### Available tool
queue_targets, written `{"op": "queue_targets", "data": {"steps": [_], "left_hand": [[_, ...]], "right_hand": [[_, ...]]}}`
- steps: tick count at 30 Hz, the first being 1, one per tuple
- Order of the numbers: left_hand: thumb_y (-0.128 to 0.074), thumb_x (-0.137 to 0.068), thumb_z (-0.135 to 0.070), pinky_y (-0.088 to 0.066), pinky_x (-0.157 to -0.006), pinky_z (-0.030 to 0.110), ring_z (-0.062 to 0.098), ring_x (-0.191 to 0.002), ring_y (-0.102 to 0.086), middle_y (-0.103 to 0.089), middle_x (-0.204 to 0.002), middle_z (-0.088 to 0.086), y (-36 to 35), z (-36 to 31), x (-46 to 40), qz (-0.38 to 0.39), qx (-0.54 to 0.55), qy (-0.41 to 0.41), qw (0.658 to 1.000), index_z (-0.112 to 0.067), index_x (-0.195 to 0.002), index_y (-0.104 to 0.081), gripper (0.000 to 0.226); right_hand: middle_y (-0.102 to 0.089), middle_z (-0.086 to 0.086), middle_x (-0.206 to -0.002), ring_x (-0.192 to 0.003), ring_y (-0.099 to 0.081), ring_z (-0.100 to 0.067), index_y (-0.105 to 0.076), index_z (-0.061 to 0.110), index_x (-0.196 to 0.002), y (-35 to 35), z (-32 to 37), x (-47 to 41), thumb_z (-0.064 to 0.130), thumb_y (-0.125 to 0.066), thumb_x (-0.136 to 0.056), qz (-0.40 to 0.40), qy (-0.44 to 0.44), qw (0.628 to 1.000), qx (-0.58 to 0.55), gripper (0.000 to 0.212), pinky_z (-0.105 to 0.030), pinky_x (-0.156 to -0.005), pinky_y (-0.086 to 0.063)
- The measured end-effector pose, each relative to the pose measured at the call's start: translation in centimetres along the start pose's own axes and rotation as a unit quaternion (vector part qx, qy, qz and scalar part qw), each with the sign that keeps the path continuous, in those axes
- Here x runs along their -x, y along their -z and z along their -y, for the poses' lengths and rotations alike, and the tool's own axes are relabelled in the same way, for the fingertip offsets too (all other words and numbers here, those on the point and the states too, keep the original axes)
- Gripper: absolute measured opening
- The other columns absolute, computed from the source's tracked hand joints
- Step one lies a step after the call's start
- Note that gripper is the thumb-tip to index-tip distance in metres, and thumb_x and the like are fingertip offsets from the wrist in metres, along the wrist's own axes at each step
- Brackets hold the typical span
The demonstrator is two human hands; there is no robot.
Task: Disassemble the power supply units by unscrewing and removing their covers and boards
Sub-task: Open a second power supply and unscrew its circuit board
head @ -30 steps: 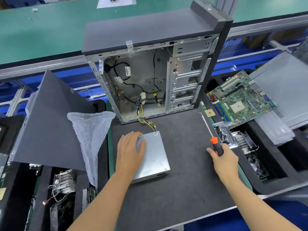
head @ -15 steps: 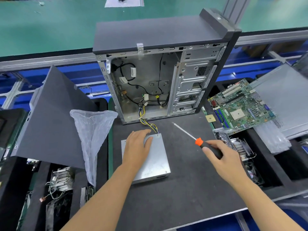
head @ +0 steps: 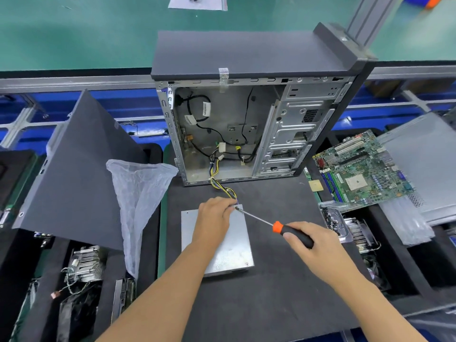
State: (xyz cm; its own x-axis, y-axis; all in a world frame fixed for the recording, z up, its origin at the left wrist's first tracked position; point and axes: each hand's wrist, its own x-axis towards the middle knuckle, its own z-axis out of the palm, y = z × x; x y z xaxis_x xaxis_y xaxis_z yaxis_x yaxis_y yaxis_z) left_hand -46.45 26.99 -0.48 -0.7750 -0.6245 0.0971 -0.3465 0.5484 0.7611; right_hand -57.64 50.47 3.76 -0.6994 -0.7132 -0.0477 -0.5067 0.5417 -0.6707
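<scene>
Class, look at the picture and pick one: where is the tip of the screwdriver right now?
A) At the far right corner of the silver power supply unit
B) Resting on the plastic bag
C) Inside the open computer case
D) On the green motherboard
A: the right hand grips the screwdriver, and its shaft runs up-left to the far right corner of the silver power supply unit, beside the fingertips of the left hand.

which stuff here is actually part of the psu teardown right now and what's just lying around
In use: power supply unit, screwdriver, left hand steadying the unit, right hand gripping the screwdriver.

Lying about: computer case, motherboard, plastic bag, grey side panel.
</scene>
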Motion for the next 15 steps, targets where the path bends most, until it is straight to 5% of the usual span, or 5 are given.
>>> {"op": "queue_targets", "data": {"steps": [15], "left_hand": [[-0.071, -0.092, -0.015, -0.027, -0.079, 0.029, 0.022, -0.089, -0.061, -0.072, -0.092, -0.003, -0.8, 0.6, -0.4, -0.042, -0.019, -0.013, 0.999, -0.018, -0.097, -0.080, 0.011]], "right_hand": [[-0.068, 0.017, -0.076, -0.076, -0.062, -0.006, -0.074, 0.034, -0.098, 0.5, 2.0, 0.4, 0.030, -0.068, -0.090, -0.020, -0.023, 0.999, 0.010, 0.011, -0.014, -0.062, -0.043]]}}
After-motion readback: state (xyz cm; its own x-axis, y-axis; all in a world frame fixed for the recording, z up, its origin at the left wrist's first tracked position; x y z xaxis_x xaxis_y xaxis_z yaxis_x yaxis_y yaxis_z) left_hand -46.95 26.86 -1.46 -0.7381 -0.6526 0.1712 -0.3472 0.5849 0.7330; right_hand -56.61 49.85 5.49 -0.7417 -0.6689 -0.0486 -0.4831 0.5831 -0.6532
